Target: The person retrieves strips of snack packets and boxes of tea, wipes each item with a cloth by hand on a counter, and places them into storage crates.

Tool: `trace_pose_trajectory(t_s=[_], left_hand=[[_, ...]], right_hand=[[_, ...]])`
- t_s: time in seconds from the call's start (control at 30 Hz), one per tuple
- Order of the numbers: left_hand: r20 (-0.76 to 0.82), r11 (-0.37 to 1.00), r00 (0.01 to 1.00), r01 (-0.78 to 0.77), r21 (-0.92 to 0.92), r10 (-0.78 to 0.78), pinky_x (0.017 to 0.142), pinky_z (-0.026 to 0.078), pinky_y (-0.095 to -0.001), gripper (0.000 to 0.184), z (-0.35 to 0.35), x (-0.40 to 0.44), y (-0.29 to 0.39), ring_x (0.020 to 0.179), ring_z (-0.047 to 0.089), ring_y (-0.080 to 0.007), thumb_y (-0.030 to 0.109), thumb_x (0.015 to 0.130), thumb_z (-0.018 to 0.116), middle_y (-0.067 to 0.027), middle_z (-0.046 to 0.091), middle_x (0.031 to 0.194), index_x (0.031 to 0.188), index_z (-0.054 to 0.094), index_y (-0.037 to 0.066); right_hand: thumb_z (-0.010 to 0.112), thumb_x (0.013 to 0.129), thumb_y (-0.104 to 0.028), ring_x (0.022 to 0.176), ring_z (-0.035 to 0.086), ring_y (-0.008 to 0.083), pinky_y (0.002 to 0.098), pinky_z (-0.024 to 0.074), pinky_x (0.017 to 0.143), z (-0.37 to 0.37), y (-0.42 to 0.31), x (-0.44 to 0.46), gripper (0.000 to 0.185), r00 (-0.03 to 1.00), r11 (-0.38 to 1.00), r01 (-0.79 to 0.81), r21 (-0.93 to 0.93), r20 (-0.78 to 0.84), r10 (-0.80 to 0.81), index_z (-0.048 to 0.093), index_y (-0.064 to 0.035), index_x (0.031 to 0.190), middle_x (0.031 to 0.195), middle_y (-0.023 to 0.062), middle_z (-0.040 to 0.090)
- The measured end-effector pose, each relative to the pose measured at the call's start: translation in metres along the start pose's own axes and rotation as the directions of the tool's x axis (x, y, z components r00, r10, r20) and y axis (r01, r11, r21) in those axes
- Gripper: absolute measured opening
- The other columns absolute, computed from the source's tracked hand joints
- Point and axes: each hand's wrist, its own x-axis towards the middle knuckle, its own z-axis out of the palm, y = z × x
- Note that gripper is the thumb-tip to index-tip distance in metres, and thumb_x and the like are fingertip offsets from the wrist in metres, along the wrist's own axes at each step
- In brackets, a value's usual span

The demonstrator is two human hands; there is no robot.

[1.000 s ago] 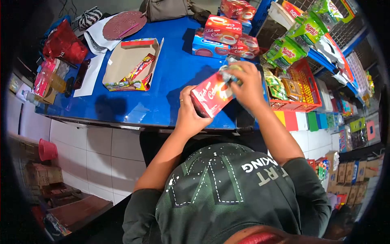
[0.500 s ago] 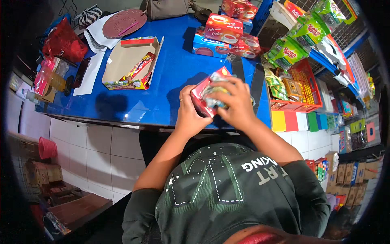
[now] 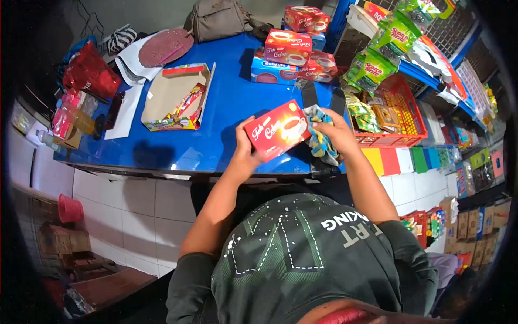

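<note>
Box clasped by left hand fingers might slip if right hand, fingers pinching cloth, presses hard.

My left hand grips a red box above the table; my right hand bunches a cloth beside it.

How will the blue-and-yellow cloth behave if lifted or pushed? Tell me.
The cloth is probably floppy, since it droops in loose folds below the right hand. It is likely light, as that hand alone holds it bunched. Its crumpled, irregular shape makes rolling unlikely.
</note>
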Motion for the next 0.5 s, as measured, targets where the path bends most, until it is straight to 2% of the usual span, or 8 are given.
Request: trace_pose_trajectory(t_s=[0.03, 0.07, 0.13, 0.2, 0.23, 0.3, 0.4, 0.5], left_hand=[[0.052, 0.895, 0.987, 0.159, -0.416, -0.151, 0.105, 0.031, -0.042, 0.088, -0.004, 0.005, 0.003, 0.126, 0.039, -0.0342, 0.019, 0.062, 0.081, -0.0213, 0.035, 0.136, 0.131, 0.028, 0.004], [0.053, 0.903, 0.989, 0.15, -0.402, -0.14, 0.105, 0.031, -0.042, 0.088, -0.005, 0.007, 0.005, 0.126, 0.039, -0.0342, 0.019, 0.062, 0.081, -0.0213, 0.035, 0.136, 0.131, 0.028, 0.004], [0.077, 0.968, 0.997, 0.035, -0.248, -0.016, 0.106, 0.03, -0.0407, 0.085, -0.002, 0.006, 0.017, 0.126, 0.04, -0.03, 0.018, 0.065, 0.08, -0.0203, 0.038, 0.135, 0.132, 0.029, 0.004], [0.106, 0.987, 0.994, -0.014, -0.157, 0.031, 0.106, 0.029, -0.04, 0.084, -0.001, 0.004, 0.029, 0.126, 0.04, -0.028, 0.018, 0.066, 0.079, -0.0198, 0.04, 0.135, 0.132, 0.03, 0.004], [0.144, 0.987, 0.989, -0.053, 0.149, 0.031, 0.105, 0.031, -0.0396, 0.082, -0.001, 0.004, 0.035, 0.125, 0.042, -0.0264, 0.017, 0.066, 0.079, -0.0189, 0.042, 0.133, 0.132, 0.031, 0.004], [0.219, 0.719, 0.976, -0.159, 0.677, 0.009, 0.104, 0.034, -0.0388, 0.078, 0.002, 0.006, 0.045, 0.123, 0.045, -0.0231, 0.016, 0.067, 0.078, -0.0172, 0.047, 0.128, 0.13, 0.034, 0.004], [0.184, 0.837, 0.982, -0.126, 0.533, 0.03, 0.1, 0.038, -0.0389, 0.076, 0.019, 0.001, 0.051, 0.118, 0.049, -0.0236, 0.014, 0.067, 0.077, -0.0161, 0.051, 0.124, 0.13, 0.035, 0.005], [0.158, 0.905, 0.986, -0.115, 0.41, 0.053, 0.097, 0.041, -0.0388, 0.077, 0.03, -0.005, 0.044, 0.115, 0.052, -0.025, 0.013, 0.065, 0.077, -0.0155, 0.054, 0.12, 0.129, 0.036, 0.005]], right_hand=[[0.063, 0.078, -0.006, 0.099, 0.057, 0.0139, 0.0297, 0.0449, 0.085, 0.0, -0.004, -0.004, 0.031, 0.991, 0.989, 0.133, -0.063, 0.027, -0.131, 0.061, -0.0009, 0.108, 0.101, 0.0045, 0.063], [0.064, 0.076, -0.005, 0.1, 0.057, 0.0157, 0.0308, 0.0445, 0.086, 0.001, -0.01, -0.006, 0.032, 0.964, 0.957, 0.264, -0.121, 0.062, -0.259, 0.061, -0.0013, 0.107, 0.102, 0.0054, 0.063], [0.064, 0.074, -0.004, 0.1, 0.058, 0.0176, 0.032, 0.0442, 0.087, 0.004, -0.021, -0.009, 0.033, 0.918, 0.905, 0.395, -0.158, 0.096, -0.385, 0.061, -0.0017, 0.107, 0.103, 0.0064, 0.064], [0.064, 0.071, -0.003, 0.102, 0.058, 0.0219, 0.0345, 0.043, 0.089, 0.005, -0.035, -0.014, 0.036, 0.735, 0.641, 0.667, -0.379, 0.193, -0.65, 0.062, -0.0039, 0.107, 0.106, 0.0077, 0.064], [0.065, 0.069, -0.003, 0.103, 0.059, 0.0241, 0.0358, 0.0425, 0.09, 0.005, -0.038, -0.018, 0.038, 0.618, 0.46, 0.753, -0.471, 0.263, -0.741, 0.062, -0.0049, 0.107, 0.107, 0.0083, 0.063], [0.065, 0.068, -0.004, 0.103, 0.058, 0.026, 0.0366, 0.042, 0.091, 0.01, -0.038, -0.025, 0.038, 0.64, 0.509, 0.751, -0.421, 0.274, -0.718, 0.062, -0.0057, 0.105, 0.108, 0.0088, 0.063], [0.065, 0.065, -0.004, 0.105, 0.057, 0.0298, 0.0383, 0.041, 0.093, 0.019, -0.045, -0.029, 0.037, 0.672, 0.587, 0.741, -0.328, 0.338, -0.659, 0.064, -0.0073, 0.102, 0.11, 0.0099, 0.063], [0.066, 0.065, -0.006, 0.109, 0.055, 0.027, 0.04, 0.04, 0.091, 0.027, -0.057, -0.031, 0.031, 0.602, 0.458, 0.776, -0.434, 0.295, -0.742, 0.065, -0.0096, 0.095, 0.111, 0.0078, 0.062]])
